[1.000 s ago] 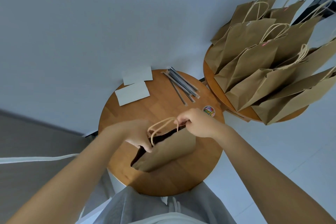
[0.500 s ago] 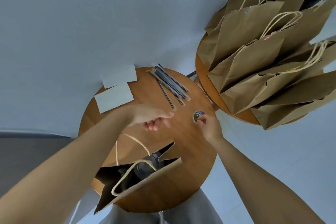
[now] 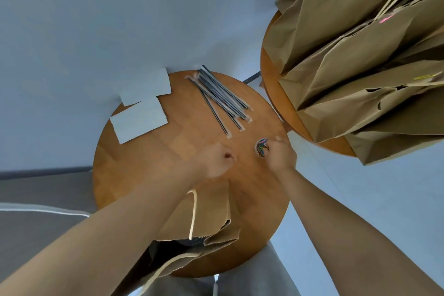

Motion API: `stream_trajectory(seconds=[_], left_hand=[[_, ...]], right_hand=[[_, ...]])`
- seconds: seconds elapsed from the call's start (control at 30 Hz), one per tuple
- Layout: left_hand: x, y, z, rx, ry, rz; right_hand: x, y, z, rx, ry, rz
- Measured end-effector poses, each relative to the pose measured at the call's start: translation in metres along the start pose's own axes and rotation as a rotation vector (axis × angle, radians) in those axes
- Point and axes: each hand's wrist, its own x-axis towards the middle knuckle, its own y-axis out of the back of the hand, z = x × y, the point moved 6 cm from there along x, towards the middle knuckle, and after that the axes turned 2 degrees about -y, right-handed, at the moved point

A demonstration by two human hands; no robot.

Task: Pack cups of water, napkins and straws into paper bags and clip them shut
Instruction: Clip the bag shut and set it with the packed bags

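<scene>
So the right hand (image 3: 280,155) is dipped into the clip tub (image 3: 262,148), grip can't be told; the left hand (image 3: 219,160) is curled empty, and the bag (image 3: 209,211) is left gaping.

Fingertips of the blurred right hand (image 3: 280,157) hidden inside the clip tub (image 3: 262,147); stacked bags (image 3: 360,60) cropped at the frame edge.

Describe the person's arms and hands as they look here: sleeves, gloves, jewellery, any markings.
Both forearms are bare as far up as the frame shows: no sleeves in view. The left hand and the right hand wear no gloves, and no watch, bracelet or ring shows, though the hands are motion-blurred. No markings can be made out. Grey clothing shows at the bottom edge, below the round wooden table.
</scene>
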Motion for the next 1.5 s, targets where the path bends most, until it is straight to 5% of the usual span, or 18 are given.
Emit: stream_trajectory(seconds=[1.2,1.5], left_hand=[[-0.047,0.009,-0.017,-0.091,0.053,0.104],[-0.045,0.005,-0.017,-0.108,0.072,0.101]], right_hand=[[-0.005,-0.01,-0.01,0.008,-0.042,-0.038],[-0.005,-0.013,-0.013,-0.151,0.07,-0.047]])
